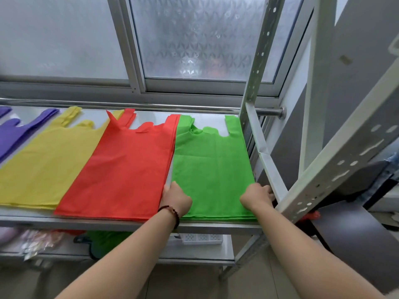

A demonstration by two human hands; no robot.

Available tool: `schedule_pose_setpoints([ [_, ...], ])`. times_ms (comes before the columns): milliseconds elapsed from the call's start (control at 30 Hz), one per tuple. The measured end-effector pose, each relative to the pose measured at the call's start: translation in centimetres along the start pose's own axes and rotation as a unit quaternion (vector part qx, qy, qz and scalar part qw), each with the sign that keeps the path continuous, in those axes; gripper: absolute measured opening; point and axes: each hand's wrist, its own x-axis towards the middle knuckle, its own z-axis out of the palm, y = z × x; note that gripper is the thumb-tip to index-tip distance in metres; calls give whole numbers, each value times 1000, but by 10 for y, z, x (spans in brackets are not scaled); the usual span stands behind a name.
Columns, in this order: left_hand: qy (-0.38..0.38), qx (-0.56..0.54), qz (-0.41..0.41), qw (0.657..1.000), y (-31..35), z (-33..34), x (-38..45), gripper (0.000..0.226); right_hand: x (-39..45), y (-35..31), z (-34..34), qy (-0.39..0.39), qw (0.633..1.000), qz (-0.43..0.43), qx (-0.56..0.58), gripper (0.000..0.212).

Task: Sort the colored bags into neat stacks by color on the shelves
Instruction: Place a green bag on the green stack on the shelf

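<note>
While both hands grip the flat green non-woven bag stack (212, 169) at the metal shelf's (129, 225) right front corner, left hand (176, 198) and right hand (257, 196) apparently square its sides.

Frosted sliding window (194, 37) behind pale metal racking.
Patterned glass letting in soft daylight; perforated upright (258, 67) at right, chrome rail (151, 105) along the sill, grey wall (364, 50), beige floor (185, 283) below.
</note>
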Motion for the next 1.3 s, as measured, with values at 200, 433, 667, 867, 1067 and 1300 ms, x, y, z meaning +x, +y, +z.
schedule_pose_setpoints([
  [200, 9, -31, -100, 994, 17, -6, 4, 53, -10, 2, 1, 1, 1000, 6, 10, 50],
  [433, -74, -91, -113, 987, 18, -22, 12, 54, -9, 3, 3, -28, 998, -16, 59, 49],
  [667, -151, -208, -151, 955, -2, -18, 6, 52, -13, 6, 5, -52, 992, -28, 113, 41],
  [867, -228, -384, -220, 867, -11, -19, -11, 10, -31, 21, 13, -44, 981, -75, 174, 32],
  [1067, -176, -452, -210, 849, -41, -29, -11, 24, -47, 39, 18, -60, 915, -54, 396, 20],
  [1300, -193, -412, -248, 855, -49, -35, -20, 52, -52, 40, 36, -76, 910, -42, 406, 34],
])
